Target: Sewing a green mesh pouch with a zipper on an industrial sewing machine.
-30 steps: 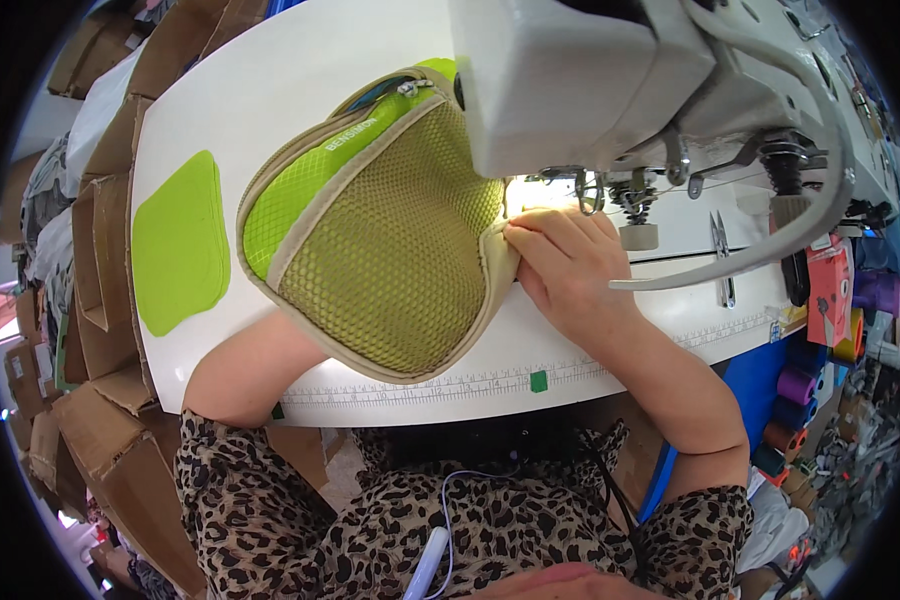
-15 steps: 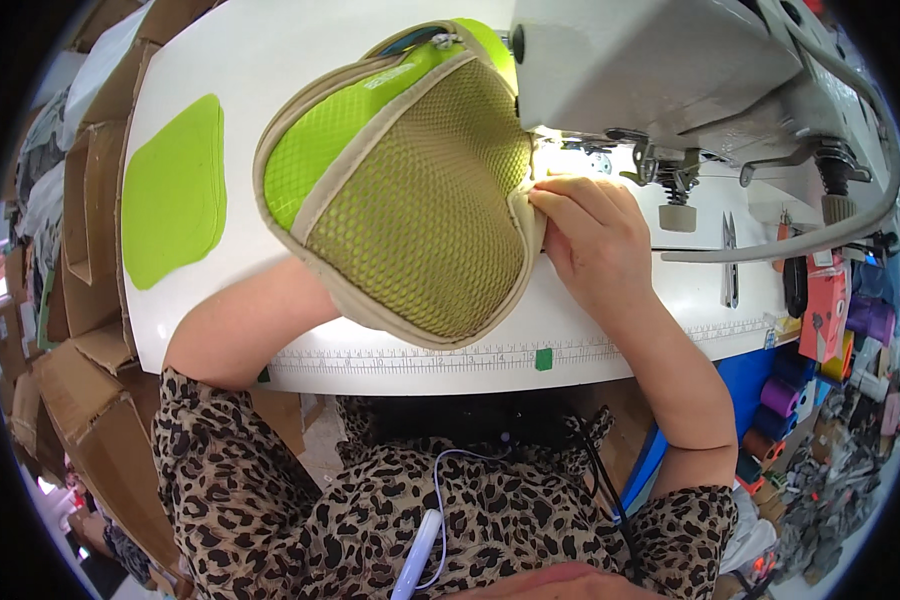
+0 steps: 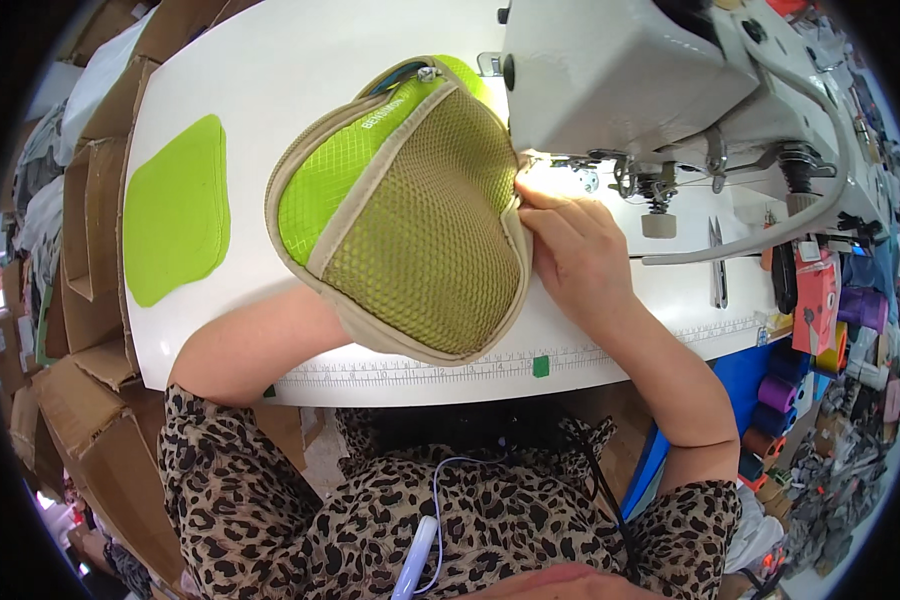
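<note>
A lime-green pouch (image 3: 410, 215) with a mesh front and beige binding lies on the white sewing table (image 3: 270, 80). My right hand (image 3: 570, 250) pinches its right edge, just left of the needle of the white sewing machine (image 3: 620, 80). My left forearm runs under the pouch, and my left hand is hidden beneath it. A zipper pull shows at the pouch's top edge.
A flat lime-green fabric panel (image 3: 175, 210) lies at the table's left. Cardboard boxes (image 3: 80, 250) stand left of the table. Small scissors (image 3: 718, 265) rest right of the machine, with several thread spools (image 3: 780, 400) lower right. A ruler strip (image 3: 450, 368) lines the table's near edge.
The pouch has turned and shifted right toward the needle. My right hand moved with its edge, closer to the presser foot.
</note>
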Tool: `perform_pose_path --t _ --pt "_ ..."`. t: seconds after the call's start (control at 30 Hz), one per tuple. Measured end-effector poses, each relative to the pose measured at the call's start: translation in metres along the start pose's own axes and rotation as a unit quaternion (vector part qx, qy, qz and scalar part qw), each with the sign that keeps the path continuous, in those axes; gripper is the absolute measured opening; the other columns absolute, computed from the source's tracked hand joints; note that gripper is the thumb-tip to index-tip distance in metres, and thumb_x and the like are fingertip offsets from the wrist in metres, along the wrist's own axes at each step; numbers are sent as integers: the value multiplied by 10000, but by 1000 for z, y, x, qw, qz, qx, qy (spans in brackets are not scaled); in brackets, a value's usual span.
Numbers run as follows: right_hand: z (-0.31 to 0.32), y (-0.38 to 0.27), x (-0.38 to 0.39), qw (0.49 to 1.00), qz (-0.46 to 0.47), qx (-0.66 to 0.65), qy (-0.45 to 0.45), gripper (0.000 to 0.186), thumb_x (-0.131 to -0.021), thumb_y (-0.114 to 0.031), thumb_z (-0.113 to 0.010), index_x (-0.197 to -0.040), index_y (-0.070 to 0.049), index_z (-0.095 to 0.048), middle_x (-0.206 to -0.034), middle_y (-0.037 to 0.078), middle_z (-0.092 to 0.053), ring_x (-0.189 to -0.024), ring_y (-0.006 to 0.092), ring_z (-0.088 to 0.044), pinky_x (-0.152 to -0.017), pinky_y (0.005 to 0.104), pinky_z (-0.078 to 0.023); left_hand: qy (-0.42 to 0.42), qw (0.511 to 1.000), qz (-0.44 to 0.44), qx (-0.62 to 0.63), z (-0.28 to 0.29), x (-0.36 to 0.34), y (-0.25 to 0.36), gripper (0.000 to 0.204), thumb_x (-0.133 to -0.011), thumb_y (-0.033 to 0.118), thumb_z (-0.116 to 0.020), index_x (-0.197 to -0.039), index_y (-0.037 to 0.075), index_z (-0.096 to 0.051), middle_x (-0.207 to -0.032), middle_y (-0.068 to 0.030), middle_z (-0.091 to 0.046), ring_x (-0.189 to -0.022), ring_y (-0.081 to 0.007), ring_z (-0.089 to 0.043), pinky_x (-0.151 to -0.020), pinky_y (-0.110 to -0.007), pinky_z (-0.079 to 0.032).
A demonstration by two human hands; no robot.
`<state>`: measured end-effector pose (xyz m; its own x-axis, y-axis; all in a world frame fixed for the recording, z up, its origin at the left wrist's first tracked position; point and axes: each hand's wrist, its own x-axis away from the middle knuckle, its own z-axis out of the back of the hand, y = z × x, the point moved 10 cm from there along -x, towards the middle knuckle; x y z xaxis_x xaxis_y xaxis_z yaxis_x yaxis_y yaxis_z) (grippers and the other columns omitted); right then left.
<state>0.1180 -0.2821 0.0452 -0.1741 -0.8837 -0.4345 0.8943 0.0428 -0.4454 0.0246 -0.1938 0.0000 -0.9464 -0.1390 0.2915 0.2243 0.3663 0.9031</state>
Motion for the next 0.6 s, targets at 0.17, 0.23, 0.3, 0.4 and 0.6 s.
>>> perform_pose_path --t 0.17,0.23,0.3,0.4,0.6 --pt "0 10 4 995 -87 -36 -24 258 -755 -13 -734 -1005 -58 -692 -1133 58 -695 -939 267 -664 -841 389 -514 34 966 72 247 -10 -2 -14 440 -1034 195 -543 -1436 27 -476 -1293 -116 -604 -1160 -166 -617 -992 -288 -540" --pt "2 3 4 999 -27 18 -23 235 -760 -29 -725 -990 -58 -687 -1128 58 -698 -945 262 -663 -826 394 -521 17 973 52 225 -11 -1 -12 443 -1033 194 -545 -1437 26 -474 -1298 -116 -600 -1167 -169 -613 -997 -291 -537" --pt "2 7 4 998 -30 25 -51 207 -764 -34 -715 -966 -58 -679 -1118 55 -702 -958 260 -666 -822 392 -530 2 978 31 207 -9 2 -12 445 -1032 193 -547 -1437 25 -472 -1303 -116 -596 -1174 -171 -609 -1002 -293 -534" --pt "1 7 2 999 7 21 -44 195 -760 -21 -712 -947 -60 -676 -1110 53 -709 -990 267 -672 -833 386 -535 -18 985 -1 172 -8 5 -11 449 -1030 192 -551 -1438 24 -469 -1311 -116 -591 -1184 -175 -603 -1009 -296 -529" --pt "-13 22 3 992 -97 -78 -34 268 -795 13 -691 -1057 -42 -702 -1162 93 -728 -1021 292 -685 -866 383 -535 -80 988 -75 112 -10 8 -4 456 -1027 190 -557 -1440 22 -463 -1327 -116 -580 -1203 -182 -591 -1024 -303 -519"
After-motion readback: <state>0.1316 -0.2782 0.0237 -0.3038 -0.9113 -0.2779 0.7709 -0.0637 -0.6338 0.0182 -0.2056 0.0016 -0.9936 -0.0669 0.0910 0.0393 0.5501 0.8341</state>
